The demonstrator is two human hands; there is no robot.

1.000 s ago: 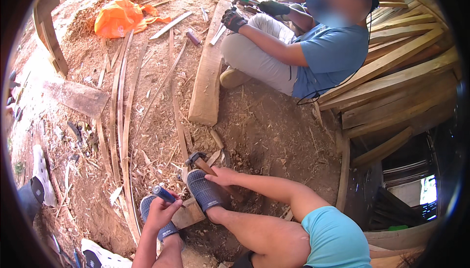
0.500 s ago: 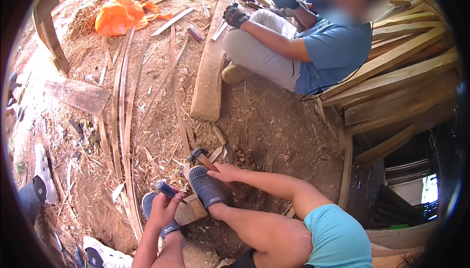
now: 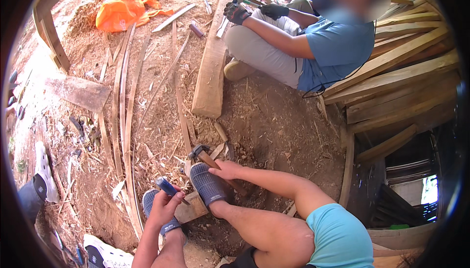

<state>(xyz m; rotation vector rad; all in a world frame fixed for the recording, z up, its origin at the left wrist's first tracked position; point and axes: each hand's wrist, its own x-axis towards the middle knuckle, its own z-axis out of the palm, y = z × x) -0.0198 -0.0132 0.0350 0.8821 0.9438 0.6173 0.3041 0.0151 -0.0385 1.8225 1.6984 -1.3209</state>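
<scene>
My left hand (image 3: 165,206) is closed around a chisel with a blue handle (image 3: 167,186); its thin metal shaft slants down to the right. Beneath it a short wooden block (image 3: 191,209) lies between my feet, and I cannot tell whether the chisel tip touches it. My right hand (image 3: 227,170) grips the wooden handle of a hammer (image 3: 207,160). The dark hammer head rests close to the toe of my right sandal (image 3: 209,185), apart from the chisel. My left sandal (image 3: 148,202) is partly hidden behind my left hand.
A co-worker in a blue shirt (image 3: 338,47) sits beside a thick plank (image 3: 208,82). Long thin wood strips (image 3: 128,121) and shavings cover the ground at left, near an orange bag (image 3: 120,12). Stacked timber (image 3: 401,77) leans at right. White shoes (image 3: 105,252) show at lower left.
The co-worker's far gloved hand has come down toward the other, with a tool between them. My chisel shaft shows a little more; my hands have hardly moved.
</scene>
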